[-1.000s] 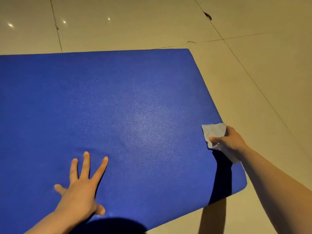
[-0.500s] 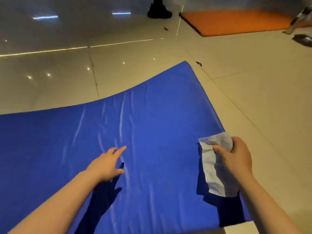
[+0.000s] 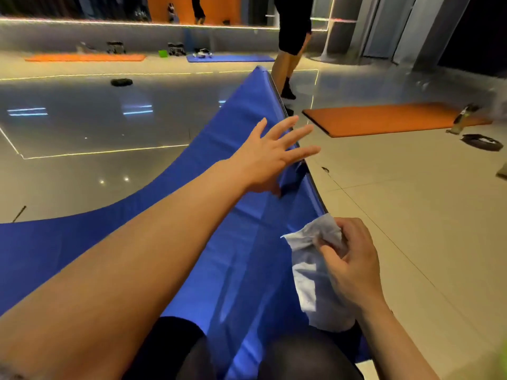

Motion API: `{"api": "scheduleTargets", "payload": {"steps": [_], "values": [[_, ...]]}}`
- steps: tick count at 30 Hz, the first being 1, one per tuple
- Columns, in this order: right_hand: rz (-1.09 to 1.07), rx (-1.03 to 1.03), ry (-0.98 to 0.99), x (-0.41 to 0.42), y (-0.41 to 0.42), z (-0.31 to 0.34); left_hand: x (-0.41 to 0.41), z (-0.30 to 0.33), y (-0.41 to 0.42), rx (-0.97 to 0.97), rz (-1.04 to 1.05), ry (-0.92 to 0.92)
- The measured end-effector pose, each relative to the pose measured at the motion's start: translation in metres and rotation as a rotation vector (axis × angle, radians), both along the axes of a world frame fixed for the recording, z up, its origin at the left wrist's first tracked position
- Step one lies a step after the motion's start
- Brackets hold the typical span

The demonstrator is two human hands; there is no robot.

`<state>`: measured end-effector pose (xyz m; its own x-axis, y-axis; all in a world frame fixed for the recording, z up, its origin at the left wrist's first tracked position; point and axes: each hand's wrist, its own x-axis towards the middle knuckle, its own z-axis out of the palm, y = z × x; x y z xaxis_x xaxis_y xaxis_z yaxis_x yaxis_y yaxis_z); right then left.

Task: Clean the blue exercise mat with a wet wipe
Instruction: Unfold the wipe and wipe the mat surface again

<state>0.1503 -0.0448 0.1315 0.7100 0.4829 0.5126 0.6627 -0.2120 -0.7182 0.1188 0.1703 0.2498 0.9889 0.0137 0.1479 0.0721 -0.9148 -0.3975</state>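
Mat (image 3: 241, 242), blue, lies on the floor (image 3: 411, 215) with its right edge lifted and curling up. Left hand (image 3: 270, 157) reaches over that raised edge, fingers spread and straight; whether it touches the mat is hard to tell. Right hand (image 3: 348, 264) pinches a crumpled wipe (image 3: 310, 270) beside the edge. An orange mat (image 3: 384, 119) lies beyond.

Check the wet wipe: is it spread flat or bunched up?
Bunched. The right hand grips the wet wipe crumpled at its top; the rest hangs loosely over the blue mat.
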Motion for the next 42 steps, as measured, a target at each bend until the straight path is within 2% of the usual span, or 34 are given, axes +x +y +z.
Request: {"api": "scheduleTargets", "payload": {"steps": [5, 10, 12, 14, 17, 22, 24, 28, 31, 32, 34, 36, 39, 40, 42], "values": [[0.1, -0.025, 0.076, -0.017, -0.007, 0.011, -0.026, 0.021, -0.005, 0.142, 0.018, 0.027], [0.234, -0.202, 0.329, -0.022, -0.012, -0.008, -0.062, -0.026, -0.014, 0.114, 0.127, 0.052], [0.197, -0.196, 0.396, -0.025, -0.011, -0.016, -0.075, -0.056, -0.019, 0.077, 0.099, 0.021], [0.14, -0.17, 0.379, -0.023, -0.006, -0.01, -0.086, -0.088, -0.022, 0.104, 0.013, -0.149], [0.143, -0.099, 0.295, -0.022, 0.011, 0.02, -0.098, -0.114, -0.032, 0.017, -0.082, -0.327], [0.086, 0.059, 0.259, -0.017, 0.073, 0.08, -0.108, -0.103, -0.035, -0.056, -0.166, -0.359], [0.101, -0.038, 0.221, -0.018, 0.105, 0.096, -0.113, -0.106, -0.033, -0.048, -0.175, -0.327], [0.102, -0.437, 0.193, -0.028, 0.157, 0.095, -0.117, -0.119, -0.036, -0.023, -0.169, -0.212], [0.03, -0.537, 0.128, -0.031, 0.167, 0.087, -0.124, -0.119, -0.029, -0.149, -0.193, -0.187], [0.017, -0.549, 0.105, -0.029, 0.162, 0.087, -0.13, -0.118, -0.022, -0.233, -0.226, -0.235], [0.042, -0.561, 0.112, -0.02, 0.138, 0.087, -0.144, -0.112, -0.001, -0.438, -0.212, -0.459], [0.169, -0.533, 0.163, -0.009, 0.102, 0.084, -0.158, -0.104, 0.024, -0.67, -0.021, -0.63], [0.26, -0.495, 0.184, 0.004, 0.04, 0.08, -0.164, -0.098, 0.053, -0.933, 0.364, -0.712], [0.269, -0.47, 0.195, 0.004, 0.023, 0.079, -0.164, -0.099, 0.058, -0.975, 0.446, -0.705], [0.283, -0.45, 0.22, 0.0, -0.002, 0.078, -0.158, -0.097, 0.058, -1.017, 0.455, -0.716]]}}
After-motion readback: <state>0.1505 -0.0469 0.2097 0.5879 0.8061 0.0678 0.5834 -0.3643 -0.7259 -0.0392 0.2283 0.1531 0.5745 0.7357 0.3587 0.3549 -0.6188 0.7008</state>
